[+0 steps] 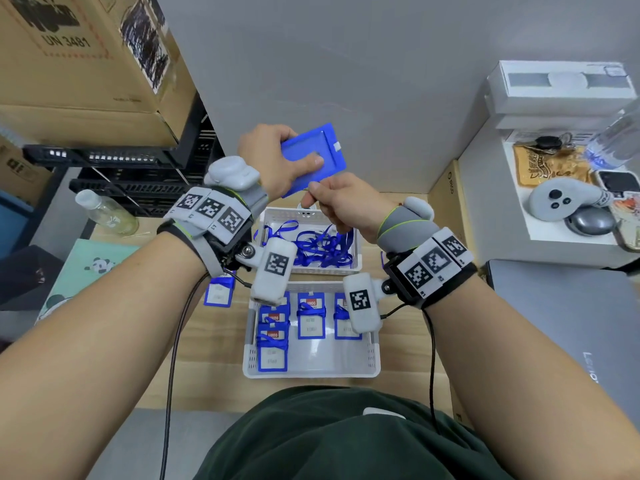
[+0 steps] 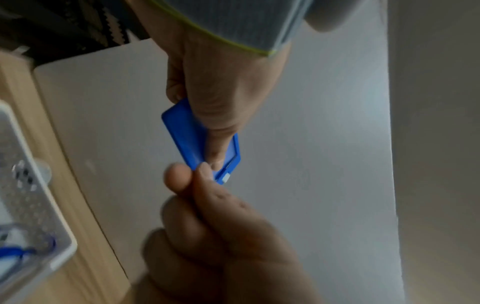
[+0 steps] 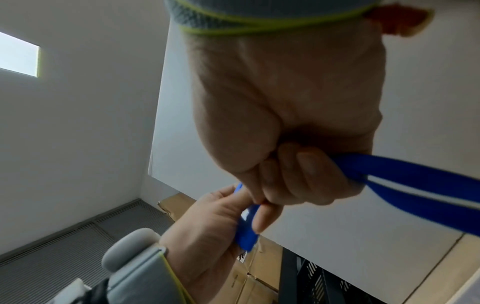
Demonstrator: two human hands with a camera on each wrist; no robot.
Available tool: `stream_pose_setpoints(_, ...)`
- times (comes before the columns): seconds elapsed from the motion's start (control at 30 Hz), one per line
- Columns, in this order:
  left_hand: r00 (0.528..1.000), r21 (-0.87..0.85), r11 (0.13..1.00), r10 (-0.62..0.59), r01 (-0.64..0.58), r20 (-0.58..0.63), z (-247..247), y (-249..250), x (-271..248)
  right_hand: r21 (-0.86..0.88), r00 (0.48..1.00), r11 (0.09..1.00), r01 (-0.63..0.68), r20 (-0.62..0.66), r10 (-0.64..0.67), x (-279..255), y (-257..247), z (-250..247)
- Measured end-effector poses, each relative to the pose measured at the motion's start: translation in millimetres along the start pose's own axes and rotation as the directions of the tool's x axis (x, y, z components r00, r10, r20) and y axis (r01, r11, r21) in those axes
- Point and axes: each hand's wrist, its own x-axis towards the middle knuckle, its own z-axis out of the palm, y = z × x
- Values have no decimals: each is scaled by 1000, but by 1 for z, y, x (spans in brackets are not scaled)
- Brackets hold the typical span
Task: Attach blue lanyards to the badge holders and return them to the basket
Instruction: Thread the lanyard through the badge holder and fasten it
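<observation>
My left hand [image 1: 298,164] holds a blue badge holder [image 1: 313,157] up above the table, thumb across its face. In the left wrist view the holder [image 2: 189,139] has a small white clip tab at its lower corner. My right hand [image 1: 313,197] is just below it, fingertips at the holder's lower edge, gripping a blue lanyard [image 3: 415,181] that trails down toward the far white basket [image 1: 277,216] of loose lanyards. The near white basket [image 1: 311,372] contains several badge holders with lanyards wound on them. One more badge holder [image 1: 218,294] lies on the table, left of the baskets.
Cardboard boxes [image 1: 86,64] and black crates [image 1: 138,168] stand at the back left, with a clear bottle [image 1: 104,213] in front. White boxes [image 1: 561,88], a grey controller [image 1: 561,199] and a grey laptop [image 1: 561,323] are on the right. A panda notebook [image 1: 93,268] lies left.
</observation>
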Motion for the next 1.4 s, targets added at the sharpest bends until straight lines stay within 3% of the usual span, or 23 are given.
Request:
stream_pose_setpoints(0.07,996,137,988,69,-77,64,-4,2,0,20,999,1000,15,33,-16,-3,-3,-2)
stream_pose_setpoints(0.17,961,206,962,128,-181,245,-7,6,-5,25,999,999,41,9,-41,-5,-8,-11)
stream_pose_setpoints(0.3,909,238,939,143,-250,390,-9,10,-14,-101,995,992,82,-48,-87,-10,-9,-32)
stream_pose_setpoints(0.4,875,211,942,139,-261,464,-8,12,-19,-307,978,944,118,-127,-163,-7,-8,-45)
stream_pose_setpoints(0.47,855,186,944,148,-271,496,-7,14,-21,-462,967,879,119,-145,-207,-5,-8,-47)
stream_pose_setpoints(0.6,814,179,930,174,-321,554,-8,19,-22,-565,960,810,158,-103,-259,-6,-10,-47)
stream_pose_setpoints(0.9,787,218,905,176,-366,591,-9,17,-23,-614,964,766,189,-34,-266,-12,-17,-55)
stream_pose_setpoints(1.07,750,138,909,230,-392,620,-5,24,-27,-672,967,720,172,-25,-254,-8,-22,-54)
stream_pose_setpoints(1.2,767,-35,945,286,-327,575,-6,30,-30,-619,967,769,160,-59,-248,-4,-18,-57)
stream_pose_setpoints(1.33,852,-221,952,290,-211,436,-10,31,-30,-507,985,855,107,-66,-162,-4,-7,-59)
stream_pose_setpoints(1.4,879,-271,937,310,-219,363,-11,32,-28,-507,992,857,91,-31,-123,-1,-1,-59)
